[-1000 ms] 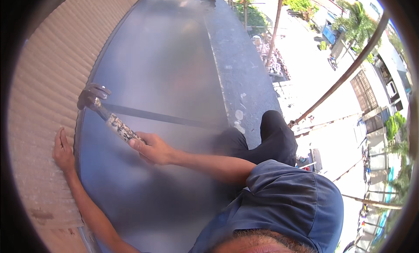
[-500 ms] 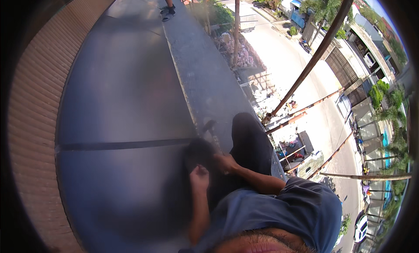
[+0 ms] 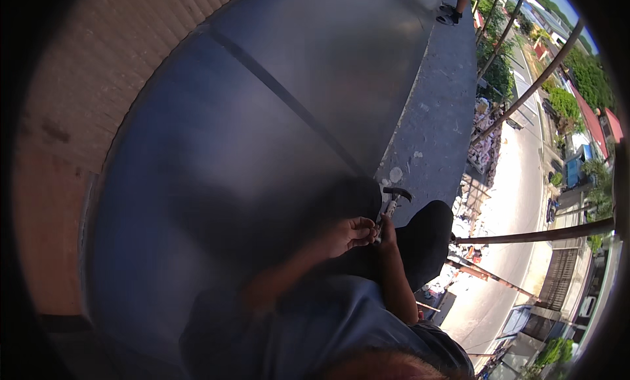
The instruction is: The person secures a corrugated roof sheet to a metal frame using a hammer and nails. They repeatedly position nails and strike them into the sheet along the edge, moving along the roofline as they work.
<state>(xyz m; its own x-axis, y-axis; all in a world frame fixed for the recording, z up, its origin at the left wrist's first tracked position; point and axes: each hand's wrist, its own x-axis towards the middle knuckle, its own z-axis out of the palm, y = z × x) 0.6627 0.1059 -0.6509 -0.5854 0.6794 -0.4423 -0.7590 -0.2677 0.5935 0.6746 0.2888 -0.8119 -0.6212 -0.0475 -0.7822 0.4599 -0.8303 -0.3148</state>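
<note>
My right hand point(image 3: 388, 233) is closed round the handle of a claw hammer point(image 3: 398, 193). The hammer points away from me, its dark head beside my knee above the grey ledge. Close by on the left, my left hand point(image 3: 355, 233) has its fingers pinched together, nearly touching the right hand at the handle. Whatever sits between those fingertips is too small to make out. Under and beside my dark-trousered legs point(image 3: 426, 239) lies a smooth dark sheet panel point(image 3: 197, 150), crossed by a darker seam strip point(image 3: 282, 91).
A rough grey ledge point(image 3: 430, 117) runs along the panel's right edge, with a drop to a sunlit street point(image 3: 502, 203) beyond. Brown poles point(image 3: 535, 236) stand outside the ledge. Corrugated sheeting point(image 3: 98, 91) borders the left. Another person's feet point(image 3: 449, 16) are on the far ledge.
The whole view has swung round, so ledge and street sit further right. My left hand has come in close beside the right hand, which still grips the hammer.
</note>
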